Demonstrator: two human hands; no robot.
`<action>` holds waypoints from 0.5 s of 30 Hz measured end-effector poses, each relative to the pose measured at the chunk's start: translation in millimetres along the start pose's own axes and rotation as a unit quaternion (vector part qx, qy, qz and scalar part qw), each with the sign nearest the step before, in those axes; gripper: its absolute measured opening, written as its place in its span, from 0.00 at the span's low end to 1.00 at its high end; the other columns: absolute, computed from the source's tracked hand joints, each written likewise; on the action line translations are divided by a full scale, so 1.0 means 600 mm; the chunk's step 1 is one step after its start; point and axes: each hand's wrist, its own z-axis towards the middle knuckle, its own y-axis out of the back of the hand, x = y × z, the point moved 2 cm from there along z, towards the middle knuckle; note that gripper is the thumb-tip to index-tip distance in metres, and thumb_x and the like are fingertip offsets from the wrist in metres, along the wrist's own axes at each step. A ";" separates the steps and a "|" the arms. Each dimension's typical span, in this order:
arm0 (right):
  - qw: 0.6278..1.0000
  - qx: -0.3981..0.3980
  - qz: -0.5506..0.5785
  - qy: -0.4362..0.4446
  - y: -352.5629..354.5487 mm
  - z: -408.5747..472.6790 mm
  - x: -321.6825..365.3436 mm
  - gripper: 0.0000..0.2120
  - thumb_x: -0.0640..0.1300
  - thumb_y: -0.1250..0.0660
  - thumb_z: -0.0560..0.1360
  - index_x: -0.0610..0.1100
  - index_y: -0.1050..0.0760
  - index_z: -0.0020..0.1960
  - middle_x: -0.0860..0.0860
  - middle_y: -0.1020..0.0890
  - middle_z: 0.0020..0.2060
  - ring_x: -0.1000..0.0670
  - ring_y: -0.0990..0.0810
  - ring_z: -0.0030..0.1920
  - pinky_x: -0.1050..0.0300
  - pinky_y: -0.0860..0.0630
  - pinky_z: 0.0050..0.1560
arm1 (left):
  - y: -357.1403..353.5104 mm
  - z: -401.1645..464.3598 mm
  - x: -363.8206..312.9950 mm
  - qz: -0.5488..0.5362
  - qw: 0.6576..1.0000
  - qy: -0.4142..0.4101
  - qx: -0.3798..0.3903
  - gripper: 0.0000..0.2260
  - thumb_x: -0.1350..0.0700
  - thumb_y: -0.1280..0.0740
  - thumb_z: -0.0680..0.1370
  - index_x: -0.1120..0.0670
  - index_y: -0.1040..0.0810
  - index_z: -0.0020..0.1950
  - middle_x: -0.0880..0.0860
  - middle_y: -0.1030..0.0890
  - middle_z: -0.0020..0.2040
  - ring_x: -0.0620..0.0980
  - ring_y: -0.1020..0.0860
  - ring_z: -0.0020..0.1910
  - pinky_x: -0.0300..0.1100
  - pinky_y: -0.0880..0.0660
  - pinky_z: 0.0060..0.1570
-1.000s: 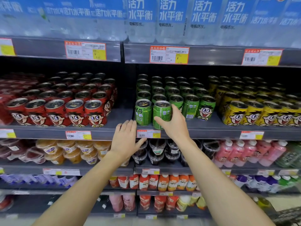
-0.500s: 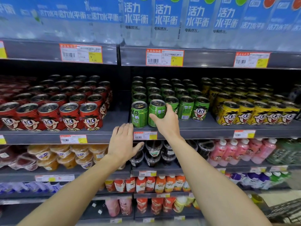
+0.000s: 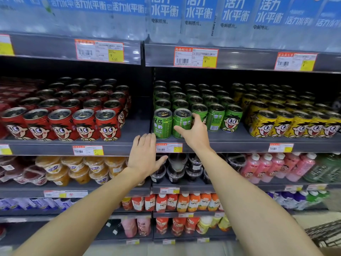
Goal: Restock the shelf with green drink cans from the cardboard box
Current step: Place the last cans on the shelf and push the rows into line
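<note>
Several rows of green drink cans (image 3: 195,102) stand on the grey middle shelf (image 3: 230,139). My right hand (image 3: 193,132) grips a green can (image 3: 181,119) that stands upright in the front row, second from the left, beside another green can (image 3: 162,122). My left hand (image 3: 144,156) rests with straight fingers on the shelf's front edge, just left of the green cans, and holds nothing. The cardboard box is out of view.
Red cans (image 3: 73,115) fill the same shelf to the left, yellow cans (image 3: 287,115) to the right. Water packs (image 3: 184,15) sit on the shelf above. Fruit cups (image 3: 79,169), dark cups and pink bottles (image 3: 273,169) stand below. A wire basket (image 3: 324,235) shows at the bottom right.
My right hand stays on the same green can at the shelf front. My left hand stays on the shelf edge. The view has shifted slightly.
</note>
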 end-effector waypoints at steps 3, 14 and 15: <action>0.999 -0.004 -0.032 0.019 -0.005 -0.007 -0.003 0.39 0.54 0.26 0.73 0.44 0.40 0.77 0.46 0.24 0.66 0.44 0.31 0.70 0.47 0.29 0.66 | 0.000 0.000 -0.003 0.010 1.000 0.004 0.000 0.41 0.31 0.41 0.73 0.64 0.34 0.72 0.60 0.27 0.65 0.59 0.29 0.65 0.54 0.39 0.70; 0.946 0.020 -0.301 0.119 -0.034 -0.090 -0.063 0.38 0.58 0.42 0.81 0.36 0.52 0.80 0.42 0.47 0.79 0.44 0.52 0.80 0.47 0.51 0.78 | -0.002 0.001 -0.009 0.035 0.999 0.021 0.021 0.43 0.31 0.43 0.75 0.64 0.43 0.75 0.60 0.32 0.70 0.59 0.35 0.69 0.55 0.47 0.74; 0.936 0.023 -0.326 0.132 -0.034 -0.103 -0.072 0.38 0.58 0.42 0.81 0.37 0.53 0.80 0.42 0.50 0.80 0.44 0.55 0.80 0.45 0.53 0.79 | 0.001 -0.001 -0.010 0.038 0.999 0.023 0.028 0.43 0.31 0.42 0.75 0.64 0.44 0.76 0.60 0.33 0.70 0.59 0.35 0.70 0.56 0.47 0.74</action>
